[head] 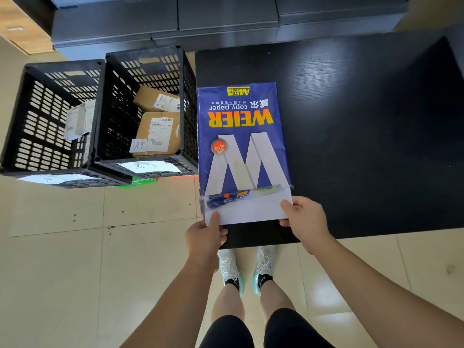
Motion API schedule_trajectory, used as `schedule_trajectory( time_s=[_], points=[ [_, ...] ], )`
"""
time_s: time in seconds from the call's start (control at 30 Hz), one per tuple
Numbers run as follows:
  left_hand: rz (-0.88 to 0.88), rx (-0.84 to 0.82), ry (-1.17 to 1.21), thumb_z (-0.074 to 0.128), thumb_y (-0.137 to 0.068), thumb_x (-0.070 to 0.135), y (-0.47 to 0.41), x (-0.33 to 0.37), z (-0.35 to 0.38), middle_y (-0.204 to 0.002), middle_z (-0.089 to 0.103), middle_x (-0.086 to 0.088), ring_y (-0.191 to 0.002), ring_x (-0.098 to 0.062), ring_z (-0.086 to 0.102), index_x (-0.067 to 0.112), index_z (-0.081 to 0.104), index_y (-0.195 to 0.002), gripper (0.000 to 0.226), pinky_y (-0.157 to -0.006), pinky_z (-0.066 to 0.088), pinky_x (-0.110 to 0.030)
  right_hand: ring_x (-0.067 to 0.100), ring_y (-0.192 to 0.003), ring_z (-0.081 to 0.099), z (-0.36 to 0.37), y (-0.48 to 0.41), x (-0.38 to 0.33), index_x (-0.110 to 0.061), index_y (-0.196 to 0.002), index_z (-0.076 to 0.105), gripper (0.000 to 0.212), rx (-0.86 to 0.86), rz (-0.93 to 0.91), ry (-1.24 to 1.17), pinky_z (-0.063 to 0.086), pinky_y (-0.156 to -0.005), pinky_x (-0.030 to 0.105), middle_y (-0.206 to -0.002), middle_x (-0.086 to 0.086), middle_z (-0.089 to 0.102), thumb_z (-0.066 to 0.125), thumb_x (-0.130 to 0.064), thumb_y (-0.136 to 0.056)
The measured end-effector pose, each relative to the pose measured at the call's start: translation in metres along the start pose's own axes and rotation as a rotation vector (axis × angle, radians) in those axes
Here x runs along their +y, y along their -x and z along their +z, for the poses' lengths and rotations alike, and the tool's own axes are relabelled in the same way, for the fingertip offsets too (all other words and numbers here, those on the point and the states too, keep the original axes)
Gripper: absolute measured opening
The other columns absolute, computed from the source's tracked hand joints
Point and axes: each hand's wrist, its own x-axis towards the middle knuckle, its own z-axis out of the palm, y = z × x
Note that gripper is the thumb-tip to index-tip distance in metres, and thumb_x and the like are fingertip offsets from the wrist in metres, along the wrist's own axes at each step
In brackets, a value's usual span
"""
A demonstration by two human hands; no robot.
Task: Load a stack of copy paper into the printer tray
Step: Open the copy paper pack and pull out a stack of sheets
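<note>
A blue ream wrapper (241,136) marked "WEIER copy paper" lies on the black table (364,136), along its left edge. Its near end is open, and a stack of white paper (248,209) sticks out of it toward me. My left hand (204,237) grips the stack's near left corner, thumb on top. My right hand (305,219) grips the near right corner, thumb on top as well. No printer or tray is in view.
Two black slotted crates (105,116) stand on the floor left of the table; the right one holds cardboard parcels (157,126). Dark boxes (226,23) are stacked at the back. My feet (247,270) stand on the tiled floor at the table's front edge.
</note>
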Motion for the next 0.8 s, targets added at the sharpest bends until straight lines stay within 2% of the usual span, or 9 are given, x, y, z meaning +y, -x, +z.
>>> schedule_trajectory(
  time_s=[0.1, 0.17, 0.33, 0.43, 0.53, 0.63, 0.7, 0.8],
  points=[
    [0.031, -0.016, -0.010, 0.065, -0.094, 0.019, 0.002, -0.001, 0.000, -0.073, 0.069, -0.016, -0.059, -0.022, 0.066, 0.000, 0.067, -0.079, 0.024, -0.056, 0.056, -0.027, 0.016, -0.066, 0.072, 0.001, 0.004, 0.001, -0.028, -0.091, 0.066, 0.012, 0.023, -0.032, 0.035, 0.055, -0.059, 0.031, -0.083, -0.007, 0.072, 0.054, -0.025, -0.094],
    [0.048, -0.027, -0.059, 0.063, -0.094, 0.018, 0.008, -0.005, -0.002, -0.071, 0.070, -0.017, -0.052, -0.019, 0.063, -0.001, 0.067, -0.080, 0.024, -0.049, 0.051, -0.026, 0.014, -0.064, 0.071, 0.000, 0.010, 0.005, -0.023, -0.093, 0.067, 0.014, 0.043, -0.032, 0.058, 0.052, -0.057, 0.029, -0.083, -0.005, 0.072, 0.053, -0.025, -0.094],
    [-0.064, -0.162, -0.026, 0.064, -0.092, 0.009, 0.028, -0.023, -0.025, -0.069, 0.066, -0.016, -0.061, -0.026, 0.056, -0.001, 0.065, -0.084, 0.013, -0.055, 0.043, -0.033, 0.022, -0.066, 0.072, -0.009, 0.034, 0.031, -0.019, -0.080, 0.066, 0.016, 0.036, 0.018, 0.022, 0.052, -0.057, 0.033, -0.080, 0.001, 0.074, 0.057, -0.021, -0.092],
    [-0.004, -0.228, -0.065, 0.067, -0.091, 0.009, 0.023, -0.023, -0.030, -0.082, 0.070, -0.011, -0.069, -0.025, 0.060, 0.001, 0.068, -0.092, 0.008, -0.065, 0.049, -0.034, 0.020, -0.076, 0.072, -0.014, 0.031, 0.036, -0.016, -0.086, 0.069, 0.009, -0.006, 0.041, -0.046, 0.059, -0.064, 0.033, -0.084, -0.001, 0.075, 0.063, -0.020, -0.090],
    [0.094, -0.252, -0.126, 0.072, -0.088, 0.012, 0.005, -0.009, -0.023, -0.095, 0.076, -0.006, -0.079, -0.023, 0.066, 0.005, 0.072, -0.100, 0.014, -0.068, 0.051, -0.032, 0.017, -0.086, 0.071, -0.015, 0.016, 0.027, -0.022, -0.095, 0.070, 0.008, -0.064, 0.042, -0.096, 0.059, -0.076, 0.036, -0.091, -0.004, 0.076, 0.067, -0.023, -0.088],
    [0.107, -0.252, -0.197, 0.077, -0.083, 0.022, -0.010, 0.005, -0.015, -0.101, 0.078, -0.007, -0.092, -0.029, 0.071, 0.010, 0.076, -0.101, 0.021, -0.078, 0.059, -0.044, 0.022, -0.090, 0.070, -0.013, -0.002, 0.013, -0.021, -0.099, 0.070, 0.014, -0.167, 0.079, -0.089, 0.058, -0.079, 0.042, -0.096, 0.000, 0.075, 0.068, -0.029, -0.088],
    [0.081, -0.252, -0.221, 0.080, -0.077, 0.032, -0.017, 0.010, -0.012, -0.101, 0.078, -0.008, -0.095, -0.033, 0.071, 0.010, 0.076, -0.099, 0.031, -0.085, 0.058, -0.050, 0.026, -0.093, 0.070, -0.012, -0.011, 0.009, -0.023, -0.101, 0.070, 0.015, -0.211, 0.107, -0.096, 0.058, -0.084, 0.047, -0.099, 0.000, 0.075, 0.068, -0.031, -0.088],
    [0.098, -0.241, -0.245, 0.076, -0.085, 0.030, -0.021, 0.010, -0.008, -0.100, 0.076, -0.008, -0.089, -0.030, 0.069, 0.008, 0.073, -0.099, 0.026, -0.078, 0.058, -0.044, 0.024, -0.094, 0.067, -0.010, -0.014, 0.007, -0.026, -0.103, 0.068, 0.014, -0.212, 0.087, -0.052, 0.057, -0.084, 0.047, -0.101, -0.002, 0.073, 0.064, -0.030, -0.091]
  ],
)
